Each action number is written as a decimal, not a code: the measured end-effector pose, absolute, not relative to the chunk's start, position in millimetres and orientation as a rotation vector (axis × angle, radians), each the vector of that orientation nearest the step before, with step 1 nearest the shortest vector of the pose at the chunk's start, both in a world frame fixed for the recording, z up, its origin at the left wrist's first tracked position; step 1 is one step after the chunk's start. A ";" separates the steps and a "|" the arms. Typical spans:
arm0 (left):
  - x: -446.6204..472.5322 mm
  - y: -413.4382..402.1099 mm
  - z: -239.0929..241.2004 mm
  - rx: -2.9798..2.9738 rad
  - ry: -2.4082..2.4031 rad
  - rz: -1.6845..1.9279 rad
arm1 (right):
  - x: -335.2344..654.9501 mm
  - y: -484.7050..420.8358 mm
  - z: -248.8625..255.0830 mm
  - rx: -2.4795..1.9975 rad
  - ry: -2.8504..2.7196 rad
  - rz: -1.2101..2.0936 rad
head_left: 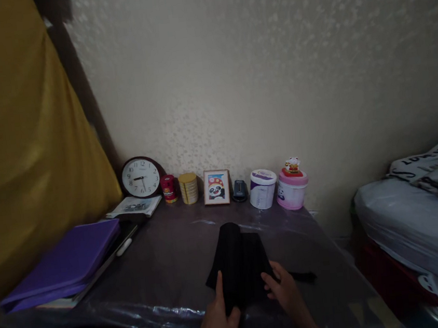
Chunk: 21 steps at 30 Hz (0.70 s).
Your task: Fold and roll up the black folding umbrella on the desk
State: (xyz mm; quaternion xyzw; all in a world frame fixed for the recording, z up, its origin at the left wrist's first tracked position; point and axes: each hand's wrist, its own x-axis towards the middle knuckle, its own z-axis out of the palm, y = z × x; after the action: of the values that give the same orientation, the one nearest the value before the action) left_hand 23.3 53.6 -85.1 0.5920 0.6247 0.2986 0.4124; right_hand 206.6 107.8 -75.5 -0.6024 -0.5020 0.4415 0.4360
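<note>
Black cloth, partly rolled (234, 261), lies on the plastic-covered table (166, 258) directly under the fingers of both hands. Against its near left side, the left hand (216, 323) rests with forefinger stretched forward and thumb spread away from it; whether they grip, I cannot tell. At the flat right-hand part, the right hand (286, 290) has its fingers bent at the cloth's edge (too dim to say whether they pinch it). Just right of those fingers, a dark strap (303, 276) lies on the table. Well to the left of the left fingers are a purple folder (68, 258) and a white pen (124, 247). Beyond the fingertips, along the wall, stand an oval clock (141, 178), a red canister (169, 190), a yellow ribbed container (189, 189), a framed panda picture (216, 187), a purple-and-white tub (263, 190) and a pink-lidded tub (291, 193) topped by a lucky-cat figurine (292, 166).
</note>
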 end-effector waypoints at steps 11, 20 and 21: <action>24.5 51.8 -80.0 1.528 1.582 0.697 | 147.4 127.0 -50.5 -1.159 -1.410 1.138; 26.3 53.6 -84.1 1.590 1.637 0.623 | 104.9 123.4 -48.9 -1.429 -1.759 0.899; 26.6 53.8 -85.6 1.596 1.639 0.626 | 103.0 122.3 -47.8 -1.467 -1.821 0.854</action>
State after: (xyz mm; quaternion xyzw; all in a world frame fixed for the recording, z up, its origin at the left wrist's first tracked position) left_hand 26.6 53.8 -85.6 0.6238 0.6404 0.2446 0.3754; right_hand 103.0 122.3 -47.8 -0.5583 -0.6928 0.3250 0.3202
